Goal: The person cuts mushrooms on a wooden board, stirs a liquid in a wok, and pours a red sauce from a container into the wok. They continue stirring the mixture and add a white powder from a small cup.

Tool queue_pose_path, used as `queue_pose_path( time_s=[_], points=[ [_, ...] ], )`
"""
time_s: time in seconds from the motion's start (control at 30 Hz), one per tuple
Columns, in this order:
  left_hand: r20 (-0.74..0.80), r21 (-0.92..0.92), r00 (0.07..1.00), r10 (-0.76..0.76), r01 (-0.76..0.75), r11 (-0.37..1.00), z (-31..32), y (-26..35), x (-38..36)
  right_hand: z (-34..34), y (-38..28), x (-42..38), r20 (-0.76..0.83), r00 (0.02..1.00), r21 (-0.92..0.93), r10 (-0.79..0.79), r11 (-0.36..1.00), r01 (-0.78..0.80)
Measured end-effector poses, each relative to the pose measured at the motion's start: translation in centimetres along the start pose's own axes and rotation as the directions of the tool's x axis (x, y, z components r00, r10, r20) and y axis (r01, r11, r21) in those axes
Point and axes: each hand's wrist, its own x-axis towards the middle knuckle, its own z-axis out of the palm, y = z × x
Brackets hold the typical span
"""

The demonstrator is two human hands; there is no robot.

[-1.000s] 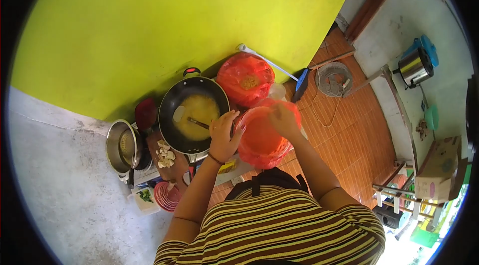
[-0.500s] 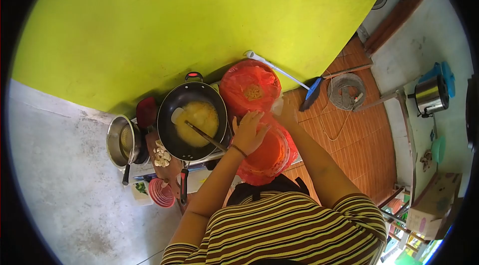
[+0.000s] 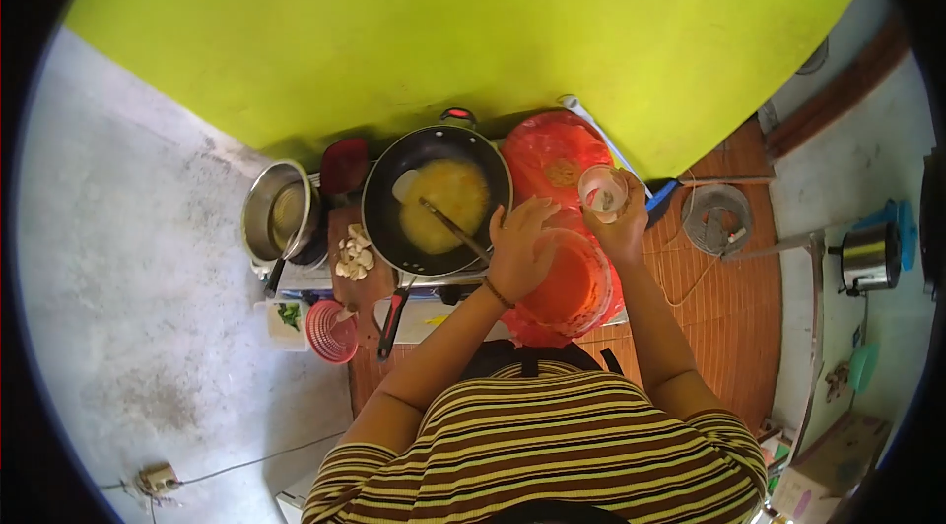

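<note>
My right hand (image 3: 618, 223) grips a small clear cup (image 3: 602, 193) with a little pale stuff inside, beside the red plastic-lined container (image 3: 537, 144) at the back. My left hand (image 3: 520, 246) has its fingers spread and holds nothing. It hovers at the left edge of the clear tub (image 3: 604, 299), which contains an orange-red mixture (image 3: 562, 289). Just left of that hand stands a black wok (image 3: 377, 218) with yellow liquid (image 3: 445, 187) in it. A dark-handled ladle (image 3: 455, 225) rests in the wok, its handle reaching toward my left wrist.
A steel pot (image 3: 258, 218) stands left of the wok, near a cutting board (image 3: 367, 302) with pale chopped pieces (image 3: 355, 254). A red basket (image 3: 330, 335) sits in front. A blue broom (image 3: 662, 199) leans at the wall, and coiled wire (image 3: 716, 218) lies on the floor.
My right hand has lifted and turned, bringing the small cup into clear view. My left hand stays spread near the tub. The camera view has shifted, moving the cookware rightward.
</note>
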Motion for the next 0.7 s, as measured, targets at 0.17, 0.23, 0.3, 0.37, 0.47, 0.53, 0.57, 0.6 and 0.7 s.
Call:
queue_pose_path(
  time_s=[0.17,0.23,0.3,0.37,0.47,0.53,0.57,0.6,0.7],
  points=[
    [-0.142,-0.064,0.988,-0.052,0.043,0.997,-3.1,-0.6,-2.5,4.5,-5.5,0.7,0.167,0.969,-0.162,-0.183,0.964,0.210],
    [-0.191,-0.049,0.978,-0.081,0.073,0.996,-4.2,-1.4,-3.8,6.9,-6.5,0.8,0.265,0.930,-0.221,-0.253,0.923,0.314],
    [-0.228,-0.023,0.965,-0.131,0.129,0.991,-5.1,-2.7,-5.2,9.5,-7.1,0.8,0.352,0.879,-0.229,-0.321,0.881,0.413],
    [-0.273,-0.009,0.940,-0.202,0.208,0.978,-5.9,-4.3,-6.7,12.0,-7.5,0.7,0.417,0.820,-0.191,-0.392,0.844,0.501],
    [-0.318,0.027,0.902,-0.292,0.316,0.948,-6.8,-6.4,-8.8,14.8,-8.8,0.1,0.601,0.746,-0.190,-0.287,0.855,0.482],
    [-0.327,0.054,0.883,-0.337,0.373,0.926,-7.7,-7.4,-10.0,16.8,-8.5,-0.4,0.675,0.702,-0.286,-0.229,0.795,0.535],
    [-0.326,0.067,0.877,-0.352,0.393,0.917,-8.1,-7.8,-10.5,17.6,-8.4,-0.7,0.706,0.680,-0.330,-0.195,0.760,0.560],
    [-0.324,0.081,0.872,-0.367,0.412,0.907,-8.6,-8.1,-10.9,18.1,-8.7,-0.9,0.735,0.659,-0.351,-0.160,0.742,0.571],
    [-0.293,0.036,0.866,-0.406,0.434,0.900,-9.9,-9.0,-12.1,19.1,-9.2,-1.3,0.788,0.610,-0.394,-0.081,0.696,0.601]
  ],
)
